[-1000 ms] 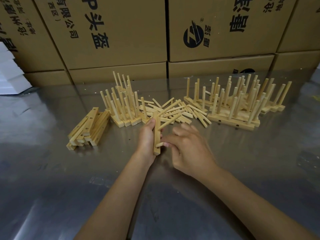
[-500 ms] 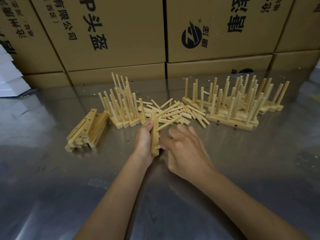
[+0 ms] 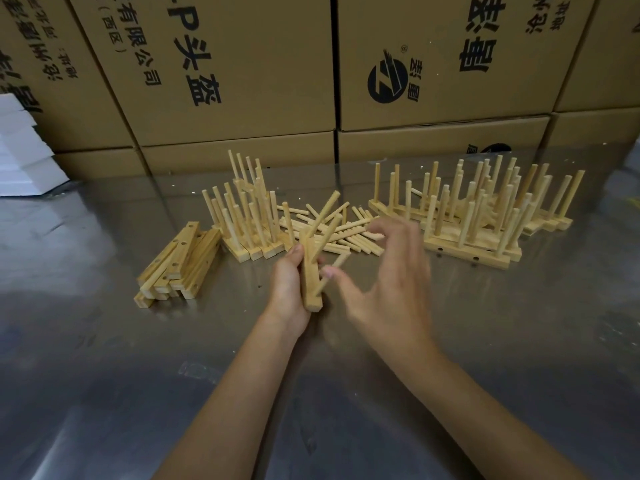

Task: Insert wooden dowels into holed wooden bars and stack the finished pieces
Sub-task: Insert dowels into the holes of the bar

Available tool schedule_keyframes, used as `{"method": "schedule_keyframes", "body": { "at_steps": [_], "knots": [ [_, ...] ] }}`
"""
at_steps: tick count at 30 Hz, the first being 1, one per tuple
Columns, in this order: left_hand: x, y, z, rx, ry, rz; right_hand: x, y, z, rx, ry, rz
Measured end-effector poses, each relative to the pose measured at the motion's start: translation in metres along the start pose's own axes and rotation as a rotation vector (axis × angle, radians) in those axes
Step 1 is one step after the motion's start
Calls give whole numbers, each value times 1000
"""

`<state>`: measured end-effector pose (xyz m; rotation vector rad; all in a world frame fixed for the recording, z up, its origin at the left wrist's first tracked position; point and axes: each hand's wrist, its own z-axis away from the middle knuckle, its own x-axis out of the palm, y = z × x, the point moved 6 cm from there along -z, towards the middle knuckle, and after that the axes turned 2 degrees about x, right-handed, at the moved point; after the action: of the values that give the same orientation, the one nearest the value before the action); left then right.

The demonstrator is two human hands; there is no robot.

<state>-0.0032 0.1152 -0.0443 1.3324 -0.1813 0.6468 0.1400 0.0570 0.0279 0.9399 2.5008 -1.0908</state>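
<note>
My left hand (image 3: 286, 284) grips a holed wooden bar (image 3: 309, 284), held on end just above the metal table. Three dowels (image 3: 327, 237) stick out of the bar toward the upper right. My right hand (image 3: 391, 278) hovers to the right of the bar, blurred, fingers spread. Its thumb tip is beside the lowest dowel and its fingertips reach over the loose dowels (image 3: 349, 235) lying behind. Whether it touches either one I cannot tell. A stack of empty holed bars (image 3: 180, 265) lies to the left.
Finished pieces with upright dowels stand in two groups, one left of centre (image 3: 246, 220) and a larger one at the right (image 3: 485, 213). Cardboard boxes (image 3: 242, 81) wall off the back of the steel table (image 3: 104, 375). White foam blocks (image 3: 20, 157) sit far left.
The bar in my left hand now carries three dowels. My right hand has opened and pulled away to the right, toward the loose dowels.
</note>
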Motion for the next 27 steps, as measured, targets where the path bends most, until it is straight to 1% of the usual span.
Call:
{"method": "schedule_keyframes", "body": {
  "at_steps": [1,2,5,6,8,10,12,13,15,17,18,20,24,27],
  "knots": [
    [-2,1,-1,-12,12,24,-1,6,0,45,5,-5],
    [-4,2,-1,-14,17,44,2,12,1,81,-49,6],
    [-4,2,2,-24,27,67,30,25,13,171,-347,-53],
    [-3,0,3,-42,28,65,39,24,18,170,-418,-89],
    [2,-5,7,-80,4,63,51,24,23,173,-500,-190],
    [5,-2,9,-53,-31,94,53,28,22,203,-500,-238],
    [4,7,9,15,-28,99,48,35,18,199,-450,-174],
    [2,12,8,47,-2,45,45,38,16,195,-433,-139],
    [-6,21,6,96,60,-183,40,44,14,205,-426,-96],
    [-18,31,3,147,155,-429,38,50,13,215,-451,-71],
    [-25,36,2,169,205,-492,39,51,14,208,-464,-45],
    [-37,45,0,174,267,-523,41,51,13,181,-474,12],
    [-46,51,-1,130,287,-540,44,50,13,134,-474,56],
    [-52,57,0,170,324,-596,44,54,12,106,-478,74]
  ]
}}
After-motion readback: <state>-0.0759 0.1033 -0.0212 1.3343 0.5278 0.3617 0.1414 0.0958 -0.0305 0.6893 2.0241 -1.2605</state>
